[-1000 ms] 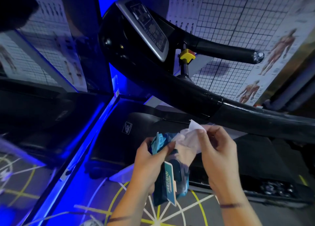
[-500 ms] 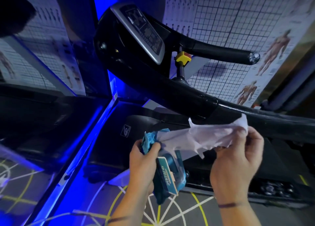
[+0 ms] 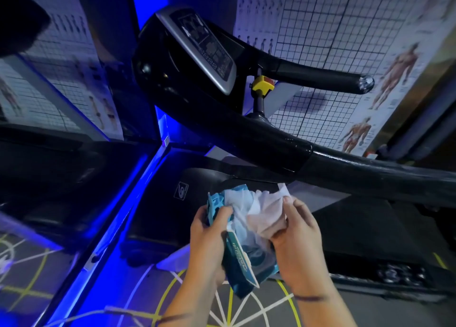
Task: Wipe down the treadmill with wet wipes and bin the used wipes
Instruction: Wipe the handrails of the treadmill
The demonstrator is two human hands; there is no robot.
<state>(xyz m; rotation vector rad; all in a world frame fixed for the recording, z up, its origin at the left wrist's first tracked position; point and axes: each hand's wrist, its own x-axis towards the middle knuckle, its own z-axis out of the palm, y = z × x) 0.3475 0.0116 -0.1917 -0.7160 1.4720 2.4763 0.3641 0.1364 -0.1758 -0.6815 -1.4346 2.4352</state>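
Note:
A black treadmill fills the view, with its console point(image 3: 204, 52), its near handrail point(image 3: 370, 176) and its dark belt point(image 3: 357, 228). In front of the rail my left hand point(image 3: 209, 235) grips a teal pack of wet wipes point(image 3: 246, 265) with its flap open. A white wet wipe point(image 3: 264, 210) bunches out of the pack's top. My right hand point(image 3: 296, 237) pinches that wipe, close against the pack.
A yellow safety key knob point(image 3: 262, 86) sits under the console. The far handrail point(image 3: 320, 78) juts right. Grid posters with body charts point(image 3: 357, 42) cover the wall behind. Blue light strips point(image 3: 118, 203) run along the floor on the left, and yellow floor markings point(image 3: 246, 309) lie below my hands.
Half a second ago my right hand had drawn the wipe out to the right, stretched. Now it is back beside the pack, with the wipe bunched between both hands.

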